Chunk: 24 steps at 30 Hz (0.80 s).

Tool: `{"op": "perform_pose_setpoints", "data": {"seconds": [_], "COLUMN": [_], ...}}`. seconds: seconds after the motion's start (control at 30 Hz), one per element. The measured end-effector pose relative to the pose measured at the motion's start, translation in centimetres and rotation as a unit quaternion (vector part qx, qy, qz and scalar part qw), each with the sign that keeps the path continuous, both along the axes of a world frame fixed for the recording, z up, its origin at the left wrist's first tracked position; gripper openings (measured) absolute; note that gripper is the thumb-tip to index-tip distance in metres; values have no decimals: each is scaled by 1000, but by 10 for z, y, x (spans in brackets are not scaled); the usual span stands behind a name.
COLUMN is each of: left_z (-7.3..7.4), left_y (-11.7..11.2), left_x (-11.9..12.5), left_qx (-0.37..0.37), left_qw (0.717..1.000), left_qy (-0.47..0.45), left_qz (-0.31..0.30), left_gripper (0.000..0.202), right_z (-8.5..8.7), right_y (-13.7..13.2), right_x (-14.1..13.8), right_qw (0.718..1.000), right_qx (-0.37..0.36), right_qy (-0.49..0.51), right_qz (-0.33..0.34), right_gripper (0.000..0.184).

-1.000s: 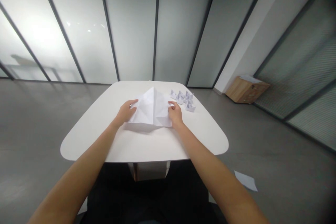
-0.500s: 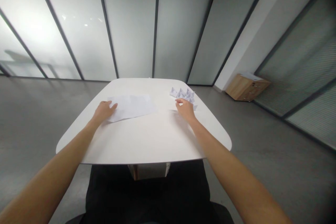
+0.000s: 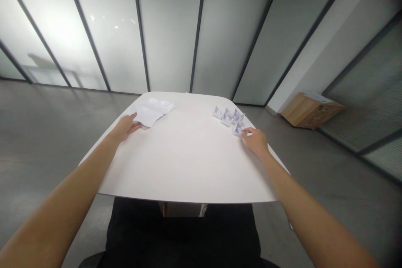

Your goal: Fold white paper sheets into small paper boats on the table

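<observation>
My left hand [image 3: 125, 128] lies on the tabletop at the near edge of a loosely folded white paper sheet [image 3: 152, 111], its fingers touching the paper and holding nothing. Several small folded paper boats [image 3: 228, 116] stand in a cluster at the far right of the table. My right hand [image 3: 256, 141] is at the cluster's near side. Its fingertips pinch a white corner of the nearest paper boat [image 3: 238, 130].
The white rounded table [image 3: 185, 163] stands over a grey floor, with my dark trousers [image 3: 182, 234] below its near edge. A low wooden cabinet [image 3: 310, 111] with paper on top stands at the right, before frosted glass partitions [image 3: 169, 29].
The paper sheet has slid farther away and left, and now looks bunched. My right hand has moved right and nearer, onto the front paper boat. The view has shifted slightly.
</observation>
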State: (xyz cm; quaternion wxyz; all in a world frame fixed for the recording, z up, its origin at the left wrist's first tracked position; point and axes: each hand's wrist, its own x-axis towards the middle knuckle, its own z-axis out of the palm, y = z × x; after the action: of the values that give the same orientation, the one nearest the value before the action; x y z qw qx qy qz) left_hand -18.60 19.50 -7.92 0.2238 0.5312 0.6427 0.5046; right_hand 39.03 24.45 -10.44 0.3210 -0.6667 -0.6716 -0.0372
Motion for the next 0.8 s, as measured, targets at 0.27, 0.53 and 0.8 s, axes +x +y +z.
{"op": "perform_pose_setpoints", "data": {"seconds": [0.27,0.53,0.8], "left_z": [2,10,-2], "left_y": [-30,-28,-10], "left_x": [46,149,151], "left_qx": [-120,4,6], "left_qw": [993,950,958], "left_qy": [-11,156,109], "left_qz": [-14,-270,-265], "left_gripper": [77,55,31], "right_z": [31,40,11], "right_y": [-37,-58,-45], "right_x": [-42,-165,-201], "right_qw": [989,899,862], "right_qx": [-16,-90,-141], "right_qy": [93,195,336], "right_qz": [112,381,352], "right_gripper": [16,17,50]}}
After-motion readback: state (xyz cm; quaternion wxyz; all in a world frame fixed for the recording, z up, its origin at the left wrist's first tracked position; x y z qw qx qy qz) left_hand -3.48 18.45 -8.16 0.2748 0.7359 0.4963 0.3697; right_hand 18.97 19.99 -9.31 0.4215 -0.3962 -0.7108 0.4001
